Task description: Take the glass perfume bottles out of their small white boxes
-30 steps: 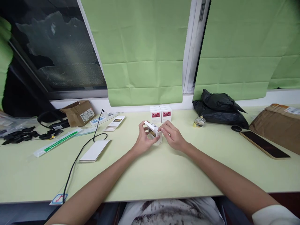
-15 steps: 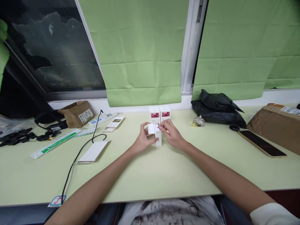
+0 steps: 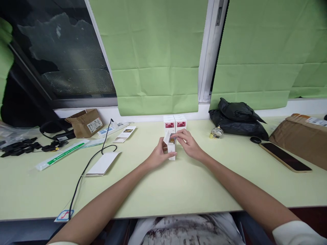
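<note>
My left hand (image 3: 157, 157) grips an upright white cardboard box (image 3: 172, 149); right hand's (image 3: 188, 145) hold at its mouth I can't tell; pale-green tabletop's (image 3: 178, 194) near edge lies well apart.

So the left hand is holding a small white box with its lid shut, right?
Not quite: the head view shows the lid open, with something gold-coloured inside. The left hand is indeed holding the small white box.

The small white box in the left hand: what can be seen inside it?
Inside the small white box, a gold-coloured piece shows at the open top, close to the right hand. Anything lower down is hidden by the box's walls.
</note>
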`<state>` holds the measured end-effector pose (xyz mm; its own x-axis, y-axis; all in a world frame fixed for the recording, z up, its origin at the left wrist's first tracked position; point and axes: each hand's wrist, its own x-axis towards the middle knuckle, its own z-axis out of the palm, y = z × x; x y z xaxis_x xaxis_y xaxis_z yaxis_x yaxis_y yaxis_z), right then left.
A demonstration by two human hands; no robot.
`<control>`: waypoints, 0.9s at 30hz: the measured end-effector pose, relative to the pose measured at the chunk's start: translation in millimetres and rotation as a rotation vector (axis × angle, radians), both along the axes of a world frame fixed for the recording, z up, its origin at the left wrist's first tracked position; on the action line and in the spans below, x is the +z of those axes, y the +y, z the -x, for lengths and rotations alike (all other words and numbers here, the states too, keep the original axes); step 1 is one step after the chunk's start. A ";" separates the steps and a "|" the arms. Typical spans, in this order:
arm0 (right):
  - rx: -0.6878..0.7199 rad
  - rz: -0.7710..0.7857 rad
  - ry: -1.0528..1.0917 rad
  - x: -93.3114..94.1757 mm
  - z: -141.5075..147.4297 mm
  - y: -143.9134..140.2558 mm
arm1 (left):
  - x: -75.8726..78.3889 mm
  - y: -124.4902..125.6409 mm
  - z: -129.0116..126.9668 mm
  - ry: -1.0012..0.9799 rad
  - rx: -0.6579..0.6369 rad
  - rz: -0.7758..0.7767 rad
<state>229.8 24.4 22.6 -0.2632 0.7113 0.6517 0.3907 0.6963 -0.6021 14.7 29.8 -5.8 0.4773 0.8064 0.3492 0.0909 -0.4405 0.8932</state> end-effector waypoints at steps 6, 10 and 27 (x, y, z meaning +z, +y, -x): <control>-0.096 0.016 0.034 -0.6 -6.2 6.2 | 11.5 -3.9 4.5 0.109 0.055 -0.086; -0.004 0.150 0.068 -7.6 -8.5 15.1 | 14.5 0.0 13.4 0.225 0.134 -0.264; 0.203 0.501 0.257 -38.6 0.5 25.6 | 13.0 1.3 19.8 0.440 0.115 -0.385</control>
<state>229.3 50.0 -15.9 -0.3046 0.9005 0.3104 0.0774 0.3482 -0.9342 -5.1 31.1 7.2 0.5609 0.7162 0.4153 0.4827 -0.6904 0.5388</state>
